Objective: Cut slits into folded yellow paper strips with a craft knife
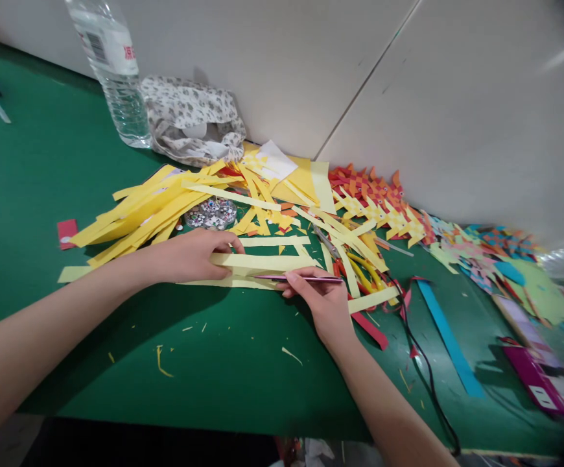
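My left hand point(199, 255) has its thumb and fingers closed on the left end of a pale yellow paper strip point(262, 263), held just above the green table. In my right hand point(318, 298) is a slim pink pointed tool point(306, 279), its tip pointing left across the strip's lower edge; its exact kind I cannot make out. Another pale strip point(253, 283) lies below, partly covered by my hands. Behind my left hand is a heap of bright yellow strips point(150, 204). Yellow-handled scissors point(367, 272) lie beside my right hand among the scraps.
A clear water bottle point(117, 84) and a patterned cloth pouch point(194, 120) stand by the wall. A round container of small beads point(211, 213) sits behind my hands. Folded paper chains point(372, 188) line the right back. A dark cord point(423, 357) and blue strip point(450, 337) lie right.
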### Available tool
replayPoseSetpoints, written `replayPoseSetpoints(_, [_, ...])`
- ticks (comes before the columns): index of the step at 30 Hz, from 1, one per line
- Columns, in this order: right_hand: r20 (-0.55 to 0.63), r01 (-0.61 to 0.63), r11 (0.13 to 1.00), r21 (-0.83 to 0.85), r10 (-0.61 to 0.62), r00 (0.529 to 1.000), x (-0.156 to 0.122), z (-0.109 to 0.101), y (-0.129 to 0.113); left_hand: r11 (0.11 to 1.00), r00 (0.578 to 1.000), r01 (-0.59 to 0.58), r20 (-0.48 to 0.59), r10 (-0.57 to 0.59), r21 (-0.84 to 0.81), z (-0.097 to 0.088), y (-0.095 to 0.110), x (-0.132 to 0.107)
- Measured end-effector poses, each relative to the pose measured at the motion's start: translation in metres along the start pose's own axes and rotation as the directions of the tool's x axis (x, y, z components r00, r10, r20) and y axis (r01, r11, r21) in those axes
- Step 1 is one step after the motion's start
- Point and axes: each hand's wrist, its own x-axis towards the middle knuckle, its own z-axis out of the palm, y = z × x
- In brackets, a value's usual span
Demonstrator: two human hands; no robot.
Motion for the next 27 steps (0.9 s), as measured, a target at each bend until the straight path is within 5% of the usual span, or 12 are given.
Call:
replayPoseSetpoints(17, [-0.121,0.090,0.994,0.058,-0.082,0.989,0.004,-0.019,0.005,1.000,1.000,0.009,-0.011,-0.009,-0.008,0.000,-0.002,0.000])
replayPoseSetpoints(27, [-0.023,0.089,0.996,-0.029,-0.090,0.996,-0.004,-0.003,-0.003,0.999,1.000,-0.027,0.011,0.028,-0.028,0.001,-0.006,0.000])
